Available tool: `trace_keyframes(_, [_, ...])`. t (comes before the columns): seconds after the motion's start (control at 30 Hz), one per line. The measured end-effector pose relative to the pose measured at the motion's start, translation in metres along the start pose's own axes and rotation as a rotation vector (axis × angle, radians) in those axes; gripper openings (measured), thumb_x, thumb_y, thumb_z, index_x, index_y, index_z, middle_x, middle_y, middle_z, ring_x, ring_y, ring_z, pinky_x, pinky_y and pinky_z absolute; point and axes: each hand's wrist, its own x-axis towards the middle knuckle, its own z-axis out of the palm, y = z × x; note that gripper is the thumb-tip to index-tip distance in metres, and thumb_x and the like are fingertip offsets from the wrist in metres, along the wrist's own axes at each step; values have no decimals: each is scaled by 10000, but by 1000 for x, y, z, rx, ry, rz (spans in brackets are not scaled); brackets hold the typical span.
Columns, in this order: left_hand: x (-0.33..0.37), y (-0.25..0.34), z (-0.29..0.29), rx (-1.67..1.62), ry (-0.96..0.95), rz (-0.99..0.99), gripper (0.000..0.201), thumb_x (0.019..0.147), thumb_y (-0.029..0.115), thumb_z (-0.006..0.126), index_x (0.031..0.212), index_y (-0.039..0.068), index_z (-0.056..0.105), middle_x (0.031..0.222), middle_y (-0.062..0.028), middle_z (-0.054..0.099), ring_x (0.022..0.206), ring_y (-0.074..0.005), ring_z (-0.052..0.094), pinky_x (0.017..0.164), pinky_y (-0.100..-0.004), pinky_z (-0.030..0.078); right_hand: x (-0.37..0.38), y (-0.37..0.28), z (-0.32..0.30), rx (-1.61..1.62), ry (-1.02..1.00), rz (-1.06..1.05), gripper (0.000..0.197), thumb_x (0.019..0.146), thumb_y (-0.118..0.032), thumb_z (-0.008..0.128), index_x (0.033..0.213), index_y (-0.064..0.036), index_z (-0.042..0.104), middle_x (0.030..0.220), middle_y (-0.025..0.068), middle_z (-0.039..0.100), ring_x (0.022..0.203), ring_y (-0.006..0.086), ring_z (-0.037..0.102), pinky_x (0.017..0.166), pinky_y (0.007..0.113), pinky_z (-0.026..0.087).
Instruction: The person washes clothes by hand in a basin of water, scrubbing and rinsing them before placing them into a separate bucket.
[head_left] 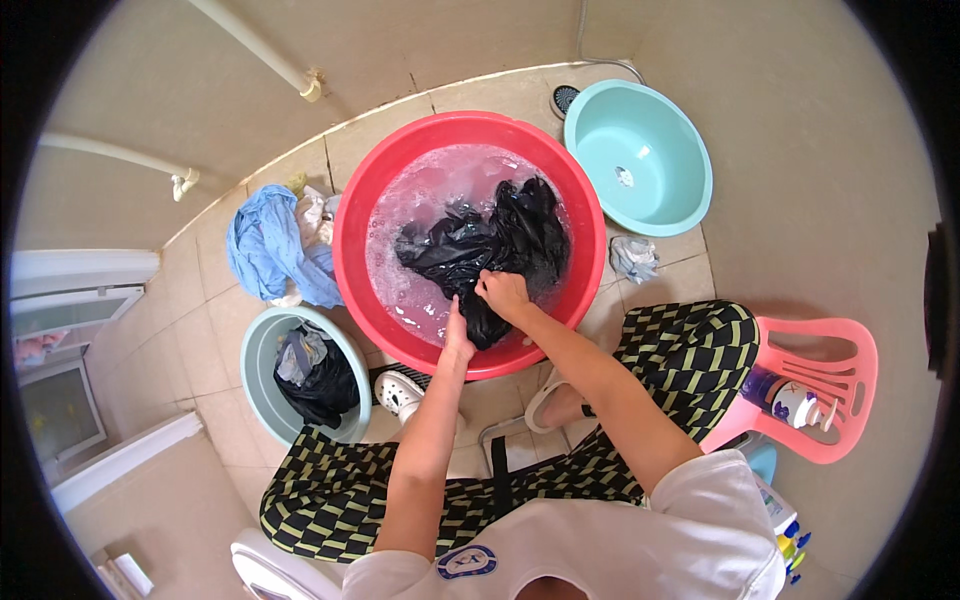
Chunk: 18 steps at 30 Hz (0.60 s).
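Observation:
A wet black garment (455, 245) lies bunched in a large red basin (365, 180) of sudsy water, partly under the surface. Its near end comes up toward the basin's near rim, where both my hands grip it. My left hand (457, 330) is closed along the left side of the cloth. Just above and to the right, my right hand (505, 293) is a fist around a fold of the same garment. Some of the fingers are hidden behind the black fabric.
Blue and white clothes (275, 240) lie heaped left of the basin. A pale blue tub (258, 375) holds dark clothing. At the far right stands a turquoise basin (645, 165), with a crumpled cloth (634, 258) beside it. A pink plastic chair (850, 375) carries a pump bottle (790, 398).

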Motion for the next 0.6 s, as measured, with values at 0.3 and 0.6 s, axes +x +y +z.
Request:
trace_keyframes(0.3, [-4, 1, -19, 568, 603, 469, 926, 694, 315, 757, 1370, 2, 209, 1324, -232, 326, 1232, -333, 341, 1024, -365, 289, 46, 59, -50, 12, 322, 326, 527, 781, -247, 614, 1201, -5, 405, 1197, 211, 428, 1103, 365, 440, 897, 441, 396])
trace_keyframes(0.6, [-15, 1, -1, 849, 413, 796, 559, 816, 140, 618, 1295, 0, 367, 1256, -192, 445, 1133, -285, 464, 972, -369, 368, 57, 61, -31, 206, 21, 654, 490, 784, -268, 590, 1164, -43, 378, 875, 238, 624, 829, 402, 610, 757, 489, 466])
